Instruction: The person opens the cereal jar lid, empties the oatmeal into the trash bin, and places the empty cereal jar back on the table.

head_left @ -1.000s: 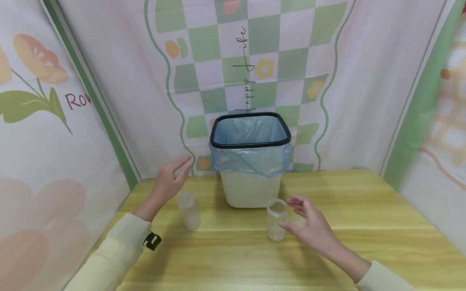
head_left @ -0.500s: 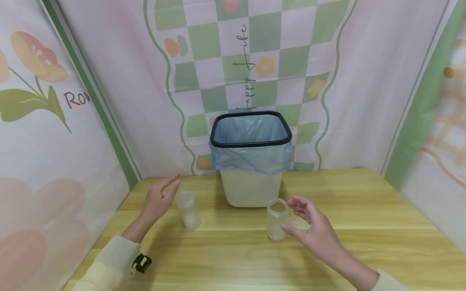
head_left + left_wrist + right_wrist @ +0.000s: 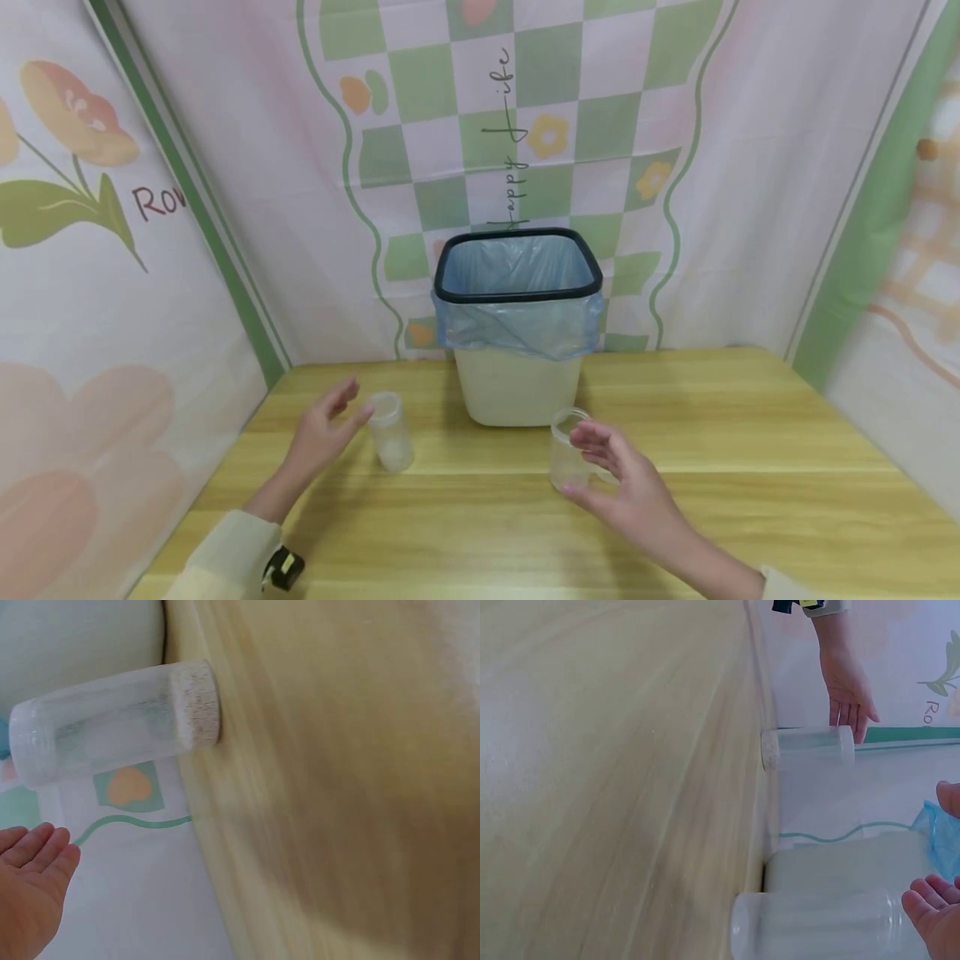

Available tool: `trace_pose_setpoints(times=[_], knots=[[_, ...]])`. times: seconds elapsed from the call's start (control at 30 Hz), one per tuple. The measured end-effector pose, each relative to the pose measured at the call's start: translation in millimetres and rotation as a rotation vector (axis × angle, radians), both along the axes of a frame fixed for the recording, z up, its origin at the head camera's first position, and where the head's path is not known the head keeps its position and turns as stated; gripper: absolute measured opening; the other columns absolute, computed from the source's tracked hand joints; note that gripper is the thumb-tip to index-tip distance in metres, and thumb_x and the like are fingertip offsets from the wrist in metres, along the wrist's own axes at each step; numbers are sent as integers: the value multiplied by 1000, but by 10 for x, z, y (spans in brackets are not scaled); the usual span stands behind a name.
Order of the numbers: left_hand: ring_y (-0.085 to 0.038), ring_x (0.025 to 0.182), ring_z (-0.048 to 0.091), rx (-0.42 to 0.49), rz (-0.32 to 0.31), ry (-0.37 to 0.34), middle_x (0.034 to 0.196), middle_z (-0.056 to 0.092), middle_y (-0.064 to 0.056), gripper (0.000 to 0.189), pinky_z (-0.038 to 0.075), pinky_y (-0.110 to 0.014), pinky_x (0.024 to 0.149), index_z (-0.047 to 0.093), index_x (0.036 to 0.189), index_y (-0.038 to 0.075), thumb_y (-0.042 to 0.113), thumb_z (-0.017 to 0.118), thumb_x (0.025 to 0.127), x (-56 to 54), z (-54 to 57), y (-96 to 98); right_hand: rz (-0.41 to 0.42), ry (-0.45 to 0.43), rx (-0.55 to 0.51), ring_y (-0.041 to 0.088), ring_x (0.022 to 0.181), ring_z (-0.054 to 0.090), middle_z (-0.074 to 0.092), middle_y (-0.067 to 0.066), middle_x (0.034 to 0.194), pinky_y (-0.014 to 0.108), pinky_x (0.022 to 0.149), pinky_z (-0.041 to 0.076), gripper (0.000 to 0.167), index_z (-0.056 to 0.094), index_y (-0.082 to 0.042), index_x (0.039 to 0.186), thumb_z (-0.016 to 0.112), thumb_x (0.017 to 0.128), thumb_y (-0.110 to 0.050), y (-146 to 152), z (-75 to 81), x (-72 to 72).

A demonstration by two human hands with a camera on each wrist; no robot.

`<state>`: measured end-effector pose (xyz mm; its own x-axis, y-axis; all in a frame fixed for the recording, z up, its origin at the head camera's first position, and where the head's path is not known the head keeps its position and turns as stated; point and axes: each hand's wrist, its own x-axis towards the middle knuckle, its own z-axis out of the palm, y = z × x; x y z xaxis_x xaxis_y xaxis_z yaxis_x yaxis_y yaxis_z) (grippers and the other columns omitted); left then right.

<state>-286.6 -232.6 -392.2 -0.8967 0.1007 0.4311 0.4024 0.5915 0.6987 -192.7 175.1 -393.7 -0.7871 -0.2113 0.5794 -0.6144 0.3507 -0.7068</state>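
Observation:
A clear plastic jar [image 3: 391, 433] stands upright on the left of the table, a pale grainy layer in its bottom [image 3: 196, 703]. My left hand [image 3: 318, 437] is just left of it, fingers extended and thumb tip right at the jar's top in the head view. A second clear jar [image 3: 567, 454] stands upright to the right, its rim facing up. Around its right side my right hand [image 3: 630, 483] is held with fingers and thumb apart, overlapping part of the jar. In the right wrist view the fingers [image 3: 930, 894] are close to this jar's upper end [image 3: 817, 926].
Behind the jars stands a cream trash bin [image 3: 517, 392] with a black rim and a blue bag liner [image 3: 517, 325]. The wood-grain table [image 3: 465, 533] meets printed curtains [image 3: 615, 50] at the back and sides.
My left hand has come down and back from beside the bin to the left jar. The right hand has shifted slightly left, now overlapping the right jar more. Both jars stay put.

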Motion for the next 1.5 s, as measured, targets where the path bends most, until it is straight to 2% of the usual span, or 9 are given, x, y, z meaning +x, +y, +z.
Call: trace_pose_setpoints(times=[0.13, 0.27, 0.4, 0.6, 0.77, 0.9, 1.07, 1.27, 1.5], knots=[[-42, 124, 49, -17, -2, -52, 137, 49, -27, 71, 40, -49, 104, 40, 140, -10, 30, 70, 90, 15, -62, 9, 16, -8, 13, 23, 112, 58, 60, 9, 122, 20, 95, 45, 63, 50, 0, 128, 83, 75, -9, -50, -20, 12], [-41, 126, 47, -20, -1, -140, 138, 48, -28, 79, 38, -48, 105, 36, 143, -10, 35, 72, 88, 11, -113, 36, 17, -6, 28, 24, 111, 59, 61, 5, 121, 23, 94, 47, 64, 50, 4, 127, 83, 74, -7, -80, -30, 9], [-39, 123, 51, 31, -13, -191, 133, 53, -28, 80, 39, -46, 104, 39, 141, -10, 34, 76, 85, 5, -176, 64, 26, -8, 31, 25, 109, 60, 61, 6, 120, 25, 93, 49, 64, 49, 7, 126, 83, 73, -7, -107, -54, -11], [-36, 115, 57, 90, -42, -199, 122, 61, -24, 69, 42, -47, 102, 50, 133, -7, 26, 80, 81, -7, -267, 109, 80, -52, 7, 27, 110, 58, 59, 8, 121, 25, 93, 49, 64, 49, 5, 127, 83, 75, -10, -157, -140, -29], [-37, 113, 58, 86, -65, -211, 120, 62, -23, 65, 42, -49, 101, 51, 133, -6, 24, 80, 82, 8, -308, 142, 93, -92, 23, 25, 111, 58, 59, 7, 121, 28, 94, 49, 64, 49, 3, 128, 83, 75, -12, -201, -210, -21], [-37, 115, 58, 103, -81, -228, 120, 63, -21, 63, 41, -51, 102, 52, 133, -3, 22, 79, 82, 22, -324, 165, 113, -130, 14, 28, 111, 58, 59, 8, 120, 31, 94, 49, 64, 49, 4, 127, 82, 76, -15, -230, -243, -22], [-39, 115, 57, 119, -67, -237, 120, 62, -23, 61, 42, -51, 101, 52, 132, -3, 20, 79, 82, 15, -346, 193, 148, -191, 4, 30, 111, 57, 60, 9, 120, 30, 96, 48, 65, 49, 4, 128, 82, 76, -19, -277, -275, -28], [-40, 115, 57, 129, -28, -247, 122, 61, -26, 61, 43, -49, 100, 52, 131, -5, 17, 79, 82, 3, -348, 219, 192, -178, 40, 33, 111, 57, 59, 14, 121, 33, 96, 48, 65, 48, 9, 128, 79, 80, -23, -330, -307, -25], [-39, 116, 57, 147, -29, -254, 124, 59, -27, 61, 44, -48, 99, 51, 131, -6, 17, 79, 82, 6, -346, 220, 173, -210, 61, 29, 112, 58, 60, 10, 121, 32, 96, 48, 64, 49, 4, 128, 80, 78, -22, -371, -304, -22]])
